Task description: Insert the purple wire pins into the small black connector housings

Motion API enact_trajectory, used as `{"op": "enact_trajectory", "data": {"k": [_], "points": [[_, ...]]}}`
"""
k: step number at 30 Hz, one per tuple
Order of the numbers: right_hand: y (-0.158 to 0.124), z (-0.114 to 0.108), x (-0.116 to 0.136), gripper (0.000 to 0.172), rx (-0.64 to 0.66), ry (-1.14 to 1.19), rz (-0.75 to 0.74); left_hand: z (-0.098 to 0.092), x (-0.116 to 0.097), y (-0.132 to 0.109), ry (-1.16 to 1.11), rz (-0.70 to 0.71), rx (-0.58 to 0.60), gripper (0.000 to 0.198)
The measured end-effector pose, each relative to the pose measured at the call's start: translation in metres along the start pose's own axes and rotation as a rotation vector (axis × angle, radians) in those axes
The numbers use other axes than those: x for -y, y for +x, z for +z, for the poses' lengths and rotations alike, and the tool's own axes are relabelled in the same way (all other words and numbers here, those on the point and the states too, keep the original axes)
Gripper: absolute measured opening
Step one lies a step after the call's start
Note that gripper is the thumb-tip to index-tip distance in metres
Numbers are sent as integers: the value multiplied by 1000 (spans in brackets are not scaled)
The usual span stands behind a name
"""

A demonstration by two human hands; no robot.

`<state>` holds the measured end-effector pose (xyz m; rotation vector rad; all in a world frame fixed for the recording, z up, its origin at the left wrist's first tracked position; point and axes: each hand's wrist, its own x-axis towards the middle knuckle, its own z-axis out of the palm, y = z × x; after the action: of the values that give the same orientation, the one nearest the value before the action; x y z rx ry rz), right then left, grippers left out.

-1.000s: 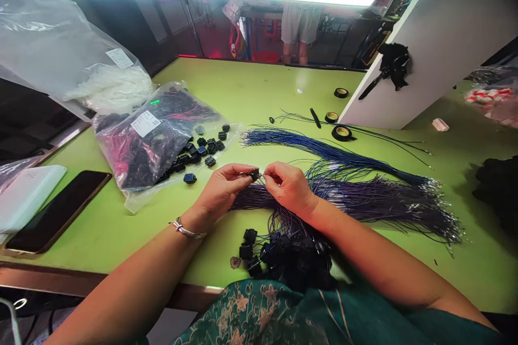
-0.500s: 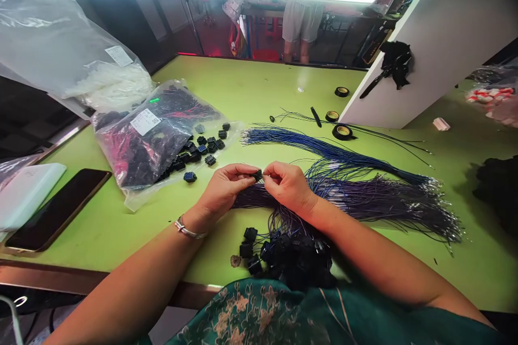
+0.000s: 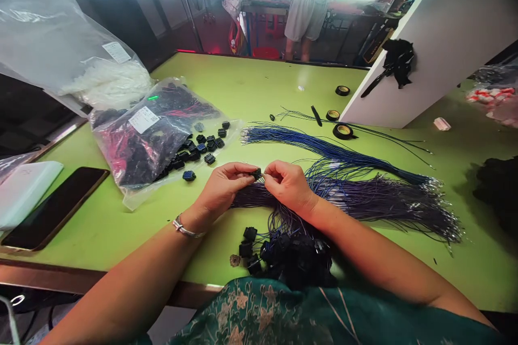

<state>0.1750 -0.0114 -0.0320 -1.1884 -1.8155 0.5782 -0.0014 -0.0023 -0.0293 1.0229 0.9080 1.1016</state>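
Note:
Between the thumb and fingers of my left hand [image 3: 226,186] is a small black connector housing [image 3: 257,174]. My right hand [image 3: 289,186] is closed in a pinch right beside it, its fingertips on what looks like the end of a thin wire at the housing; the wire itself is mostly hidden. Under and beside my hands lies a bundle of dark purple wires [image 3: 384,202] with metal terminals at the ends. A bundle of blue wires [image 3: 299,137] stretches behind it. Nearer my body, black connectors with wires attached [image 3: 299,259] are heaped together.
At left, a clear plastic bag [image 3: 157,135] spills loose black connectors [image 3: 201,148] onto the green table [image 3: 243,86]. A phone [image 3: 56,207] lies beside a white box [image 3: 30,194]. Rolls of black tape [image 3: 343,131] sit near a white upright panel [image 3: 421,54]. A person stands beyond the table.
My hands stay together at the housing with barely any movement. The view has shifted slightly, and the person beyond the table has moved a little to the right.

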Motion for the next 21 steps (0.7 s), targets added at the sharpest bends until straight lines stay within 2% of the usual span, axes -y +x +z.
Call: {"op": "enact_trajectory", "data": {"k": [9,14,21], "points": [[-1,2,-3,8,30,-60,-28,-1,3,0,95,16,29,21],[0,-1,1,8,5,-93,-52,-3,1,0,140,16,10,20],[1,0,1,9,47,-115,-13,0,2,0,164,10,40,20]]}}
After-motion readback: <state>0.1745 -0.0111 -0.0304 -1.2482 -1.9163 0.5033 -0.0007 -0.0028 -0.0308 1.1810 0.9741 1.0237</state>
